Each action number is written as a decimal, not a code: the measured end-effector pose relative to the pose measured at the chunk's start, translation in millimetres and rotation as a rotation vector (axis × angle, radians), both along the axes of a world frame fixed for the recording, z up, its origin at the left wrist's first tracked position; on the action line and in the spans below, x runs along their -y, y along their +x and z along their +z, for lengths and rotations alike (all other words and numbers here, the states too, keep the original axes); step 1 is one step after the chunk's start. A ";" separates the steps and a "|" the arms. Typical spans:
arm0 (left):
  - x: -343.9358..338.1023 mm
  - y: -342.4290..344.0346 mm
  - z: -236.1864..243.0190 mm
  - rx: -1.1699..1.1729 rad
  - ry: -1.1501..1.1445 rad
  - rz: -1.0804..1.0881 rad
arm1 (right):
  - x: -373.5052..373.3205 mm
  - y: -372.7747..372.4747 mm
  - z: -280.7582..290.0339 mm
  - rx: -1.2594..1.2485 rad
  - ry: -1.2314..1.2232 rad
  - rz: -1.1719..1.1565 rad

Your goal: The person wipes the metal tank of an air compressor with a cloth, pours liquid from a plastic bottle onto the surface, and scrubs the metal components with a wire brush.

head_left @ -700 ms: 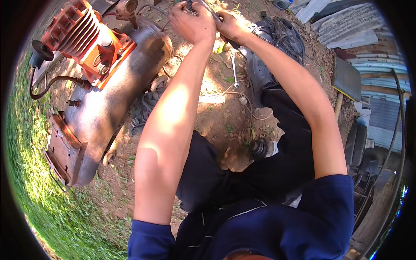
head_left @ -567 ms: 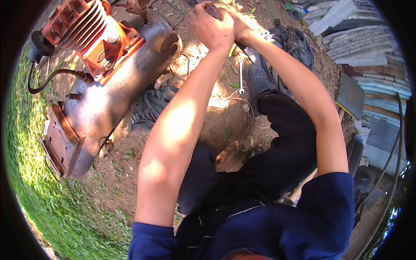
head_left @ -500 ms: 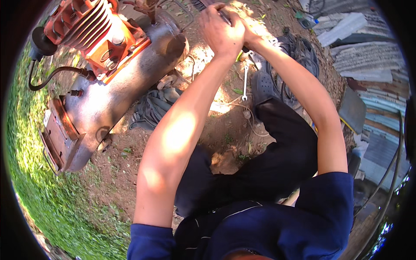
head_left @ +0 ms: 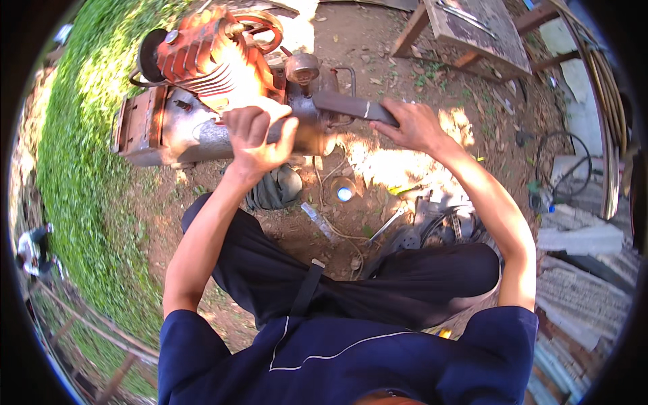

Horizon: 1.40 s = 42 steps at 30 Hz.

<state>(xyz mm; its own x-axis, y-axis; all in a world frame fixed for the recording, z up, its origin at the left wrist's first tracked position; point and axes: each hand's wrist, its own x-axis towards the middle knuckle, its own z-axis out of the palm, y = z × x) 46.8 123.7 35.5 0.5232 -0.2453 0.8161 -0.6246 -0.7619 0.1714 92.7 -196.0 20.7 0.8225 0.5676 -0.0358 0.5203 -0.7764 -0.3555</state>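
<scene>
My right hand (head_left: 416,127) is closed round the end of a long, flat, dark brush (head_left: 354,108), its surface smeared by motion. The brush points left, toward the end of a rusty air compressor tank (head_left: 196,140). My left hand (head_left: 258,138) is raised in front of the tank, thumb apart and fingers partly bent. Nothing shows in it, and I cannot tell whether it touches the metal. On top of the tank sits an orange finned compressor pump (head_left: 209,71), with a round rusty fitting (head_left: 302,69) beside it.
Between my legs and the tank lie a grey-green cloth (head_left: 275,187), a blue-white round thing (head_left: 344,194), a clear strip (head_left: 318,221) and a wrench (head_left: 386,226). A wooden table (head_left: 472,34) holding metal tools stands far right. Corrugated sheets (head_left: 580,239) lie at right.
My hands were together at the top, both near the brush. Now the left is apart, further left by the compressor, and the right alone holds the brush. My view has swung.
</scene>
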 end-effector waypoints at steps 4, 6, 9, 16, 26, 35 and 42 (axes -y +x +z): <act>2.8 7.0 34.0 -0.082 -0.023 0.416 | -33.8 16.8 18.0 0.067 -0.163 0.274; 17.1 4.3 40.3 -0.116 -0.016 0.446 | -49.9 11.6 18.1 0.043 -0.181 0.258; 44.8 3.9 50.3 -0.142 -0.052 0.679 | -56.1 21.4 27.4 0.034 -0.093 0.255; 42.1 10.9 48.9 -0.267 0.006 0.828 | -52.6 20.1 17.4 -0.015 -0.015 0.174; 31.8 -6.1 43.8 -0.376 -0.026 0.740 | -59.3 -3.5 22.3 -0.022 -0.073 0.118; 18.9 -34.0 74.4 -0.415 -0.141 0.496 | -53.3 -11.2 15.0 0.114 -0.056 0.019; 39.0 -70.6 -1.3 -0.343 -0.384 0.554 | -60.8 -37.3 4.6 0.189 -0.025 0.066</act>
<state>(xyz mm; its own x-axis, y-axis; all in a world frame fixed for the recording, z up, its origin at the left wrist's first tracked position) -23.7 84.8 34.2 0.7275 0.3964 0.5601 -0.0313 -0.7963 0.6041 55.4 -135.2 25.3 0.7769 0.6215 0.1007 0.6261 -0.7459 -0.2273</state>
